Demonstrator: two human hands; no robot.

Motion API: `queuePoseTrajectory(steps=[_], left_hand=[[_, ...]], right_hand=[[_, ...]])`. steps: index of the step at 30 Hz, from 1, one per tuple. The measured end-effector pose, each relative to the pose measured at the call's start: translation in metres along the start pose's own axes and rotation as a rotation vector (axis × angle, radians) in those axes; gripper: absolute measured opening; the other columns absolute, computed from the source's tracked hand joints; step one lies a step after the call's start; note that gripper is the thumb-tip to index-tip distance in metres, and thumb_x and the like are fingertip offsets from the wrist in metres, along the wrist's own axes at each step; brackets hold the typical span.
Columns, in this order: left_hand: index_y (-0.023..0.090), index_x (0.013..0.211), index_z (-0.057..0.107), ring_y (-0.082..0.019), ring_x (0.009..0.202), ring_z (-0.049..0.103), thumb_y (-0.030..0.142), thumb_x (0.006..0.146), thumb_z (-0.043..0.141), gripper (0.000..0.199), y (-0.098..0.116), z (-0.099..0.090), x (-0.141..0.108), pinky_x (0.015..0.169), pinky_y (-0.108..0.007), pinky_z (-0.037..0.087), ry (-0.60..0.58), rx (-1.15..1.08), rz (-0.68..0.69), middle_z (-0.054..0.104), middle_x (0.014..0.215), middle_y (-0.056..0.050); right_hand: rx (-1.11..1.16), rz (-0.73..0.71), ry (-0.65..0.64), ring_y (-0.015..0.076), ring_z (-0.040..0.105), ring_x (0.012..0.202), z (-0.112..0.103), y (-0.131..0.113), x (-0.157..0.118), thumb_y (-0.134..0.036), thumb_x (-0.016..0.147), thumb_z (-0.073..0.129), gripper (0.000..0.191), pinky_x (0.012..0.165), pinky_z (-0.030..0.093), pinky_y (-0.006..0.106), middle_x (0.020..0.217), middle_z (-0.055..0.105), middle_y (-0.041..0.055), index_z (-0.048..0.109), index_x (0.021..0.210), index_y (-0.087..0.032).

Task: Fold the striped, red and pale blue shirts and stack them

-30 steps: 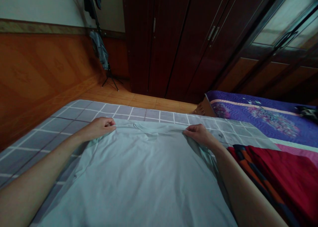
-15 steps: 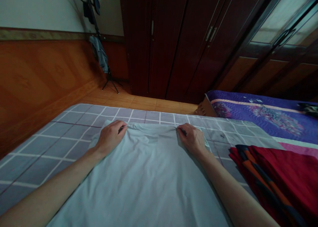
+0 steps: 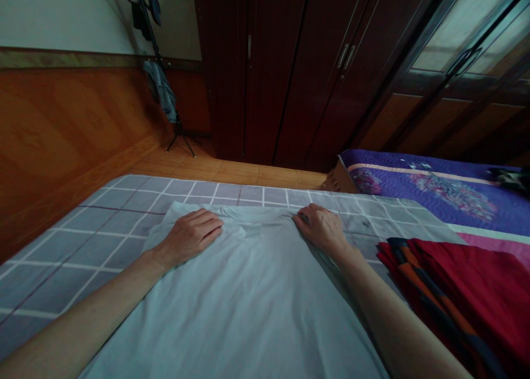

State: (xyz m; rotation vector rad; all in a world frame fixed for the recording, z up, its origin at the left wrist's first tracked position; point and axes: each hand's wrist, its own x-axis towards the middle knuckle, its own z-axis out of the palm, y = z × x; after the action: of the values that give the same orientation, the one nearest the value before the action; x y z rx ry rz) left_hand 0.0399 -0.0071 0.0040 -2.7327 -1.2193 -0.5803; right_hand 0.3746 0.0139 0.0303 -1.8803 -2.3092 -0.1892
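Note:
A pale T-shirt [image 3: 248, 296] lies spread over the checked bedsheet [image 3: 103, 230], its neckline at the far end. My left hand [image 3: 194, 232] rests flat on the shirt just left of the neckline, with its fingers stretched out and holding nothing. On the other side of the neckline, my right hand [image 3: 321, 227] has its fingers curled down and pinches the shirt's far edge. Small creases run through the cloth between the hands.
Folded red clothing [image 3: 464, 279] with orange and dark bands lies on the bed at right. Beyond it is a purple floral bedcover [image 3: 434, 185]. A dark wardrobe [image 3: 273, 75] stands past the bed, and a coat stand [image 3: 157, 47] holds garments at far left.
My left hand has let go of the shirt's edge, opened and come down flat, slightly nearer. My right hand has stayed at its spot on the edge. The view has shifted a little.

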Motion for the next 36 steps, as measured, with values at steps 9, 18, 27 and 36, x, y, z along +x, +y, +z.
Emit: queuePoseTrajectory(steps=[9, 18, 27, 36], left_hand=[[0.02, 0.126, 0.056, -0.024, 0.117, 0.05, 0.037, 0.096, 0.04, 0.038, -0.002, 0.002, -0.001, 0.098, -0.043, 0.038, -0.137, -0.021, -0.059, 0.057, 0.129, -0.009], [0.025, 0.135, 0.047, -0.026, 0.13, 0.039, 0.041, 0.096, 0.039, 0.044, 0.0, 0.003, -0.001, 0.104, -0.044, 0.034, -0.186, 0.007, -0.07, 0.046, 0.141, -0.009], [0.024, 0.14, 0.041, -0.027, 0.134, 0.035, 0.042, 0.093, 0.043, 0.05, 0.004, -0.001, -0.002, 0.106, -0.045, 0.032, -0.215, 0.002, -0.127, 0.037, 0.148, -0.009], [0.029, 0.147, 0.023, -0.022, 0.143, 0.015, 0.045, 0.097, 0.032, 0.053, -0.003, -0.004, -0.002, 0.115, -0.048, 0.012, -0.37, -0.069, -0.065, 0.021, 0.155, -0.005]], right_hand=[[-0.06, 0.129, -0.206, 0.0256, 0.064, 0.08, -0.018, 0.015, 0.002, -0.026, 0.084, 0.047, 0.023, 0.063, 0.038, 0.031, 0.085, 0.069, 0.0111, 0.069, 0.084, -0.018], [-0.147, -0.023, -0.019, 0.0292, 0.06, 0.097, -0.013, 0.003, -0.002, -0.019, 0.084, 0.048, 0.024, 0.078, 0.047, 0.038, 0.102, 0.065, 0.0155, 0.067, 0.098, -0.014], [0.197, -0.4, -0.06, 0.029, 0.036, 0.134, 0.008, -0.02, -0.01, -0.038, 0.092, 0.044, 0.047, 0.109, 0.032, 0.047, 0.145, 0.039, 0.0152, 0.052, 0.133, -0.015], [0.11, -0.435, -0.207, 0.0304, 0.018, 0.141, 0.008, -0.024, -0.014, -0.055, 0.094, 0.035, 0.068, 0.114, 0.022, 0.05, 0.152, 0.025, 0.0153, 0.032, 0.146, -0.012]])
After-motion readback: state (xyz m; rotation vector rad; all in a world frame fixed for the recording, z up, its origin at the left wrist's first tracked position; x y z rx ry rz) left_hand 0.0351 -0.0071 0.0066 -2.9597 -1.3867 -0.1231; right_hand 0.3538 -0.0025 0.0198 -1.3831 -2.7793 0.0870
